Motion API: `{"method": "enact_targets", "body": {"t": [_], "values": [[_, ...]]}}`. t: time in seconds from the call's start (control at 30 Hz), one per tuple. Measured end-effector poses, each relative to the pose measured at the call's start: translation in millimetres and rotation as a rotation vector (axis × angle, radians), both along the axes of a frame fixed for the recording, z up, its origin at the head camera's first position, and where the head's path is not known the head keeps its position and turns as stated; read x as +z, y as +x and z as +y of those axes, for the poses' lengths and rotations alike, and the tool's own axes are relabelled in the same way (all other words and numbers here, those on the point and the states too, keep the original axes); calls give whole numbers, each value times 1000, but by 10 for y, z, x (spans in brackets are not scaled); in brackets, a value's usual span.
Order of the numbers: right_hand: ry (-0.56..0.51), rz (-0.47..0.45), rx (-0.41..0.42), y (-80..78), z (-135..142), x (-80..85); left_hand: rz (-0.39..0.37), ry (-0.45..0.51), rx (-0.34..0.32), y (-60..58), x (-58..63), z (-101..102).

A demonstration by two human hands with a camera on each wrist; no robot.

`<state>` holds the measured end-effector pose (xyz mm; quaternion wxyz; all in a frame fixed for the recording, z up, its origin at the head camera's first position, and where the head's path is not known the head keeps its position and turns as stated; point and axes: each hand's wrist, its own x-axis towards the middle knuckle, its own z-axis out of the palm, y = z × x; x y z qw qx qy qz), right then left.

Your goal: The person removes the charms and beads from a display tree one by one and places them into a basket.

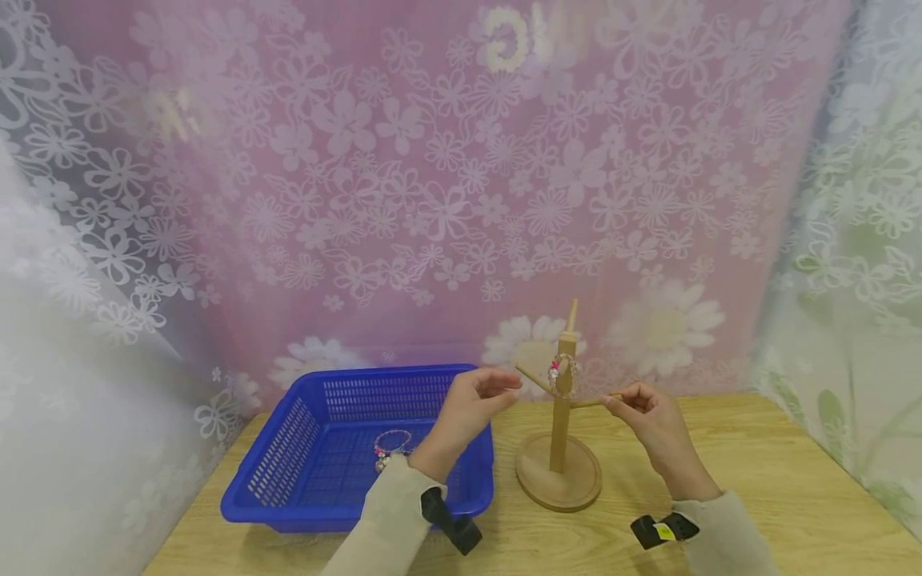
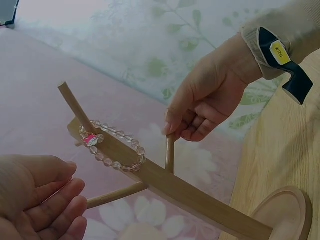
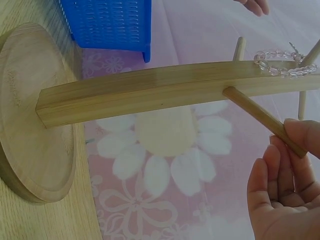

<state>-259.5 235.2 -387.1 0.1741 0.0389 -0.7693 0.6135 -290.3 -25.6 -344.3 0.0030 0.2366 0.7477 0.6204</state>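
A wooden jewelry stand [image 1: 559, 440] with a round base and several pegs stands upright on the table. On an upper peg hangs a clear beaded bracelet [image 2: 116, 165] with a pink and white charm. Thumb and fingers of my right hand [image 1: 657, 428] pinch the tip of the right lower peg [image 3: 260, 116]. My left hand [image 1: 464, 410] hovers by the end of the left lower peg [image 2: 116, 194], its fingers loosely bent and nothing held. In the right wrist view only the left fingertips show, at the top edge.
Left of the stand sits a blue plastic basket [image 1: 238, 502] with slotted walls. More beaded bracelets [image 1: 392, 436] lie inside it, partly hidden by my left wrist. Behind the wooden table [image 1: 749, 464] hangs a pink flowered curtain [image 1: 432, 200].
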Motion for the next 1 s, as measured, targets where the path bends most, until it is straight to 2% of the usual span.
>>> {"method": "enact_targets", "body": {"t": [0.4,0.6,0.8,0.9,1.0], "values": [[20,-21,-14,3,8,0,2,64,25,-15,-13,163],[25,-3,-12,5,-6,1,-20,78,49,-16,7,207],[25,14,-7,8,-5,-6,-17,71,75,180,207,230],[26,15,-6,4,0,-6,-11,74,82,116,143,260],[21,13,-5,0,2,-3,-6,82,81,4,34,295]]}}
